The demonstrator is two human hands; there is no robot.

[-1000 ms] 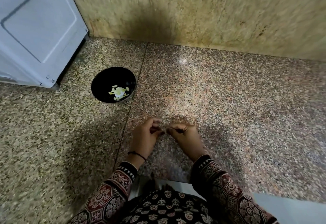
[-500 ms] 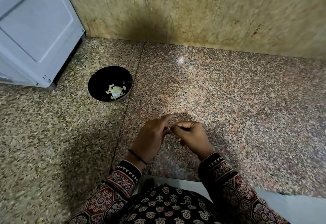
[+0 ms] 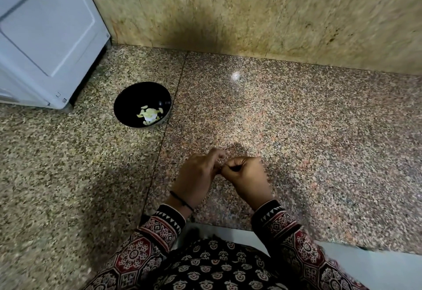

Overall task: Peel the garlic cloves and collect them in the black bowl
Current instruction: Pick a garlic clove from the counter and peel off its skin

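Note:
The black bowl [image 3: 127, 107] sits on the speckled granite counter, far left of my hands, with several pale peeled garlic cloves [image 3: 149, 114] in its bottom. My left hand [image 3: 197, 176] and my right hand [image 3: 245, 175] meet fingertip to fingertip above the counter's middle front. Both pinch something small between them, most likely a garlic clove, which the fingers hide almost fully. A thin black band circles my left wrist.
A white appliance [image 3: 45, 33] stands at the back left, close to the bowl. A beige stone wall [image 3: 251, 11] runs along the back. The counter's front edge [image 3: 228, 227] lies just under my wrists, beside my patterned sleeves.
My hands have stayed pinched together and shifted only slightly. The view has drifted a little, so bowl and appliance sit a bit differently in frame.

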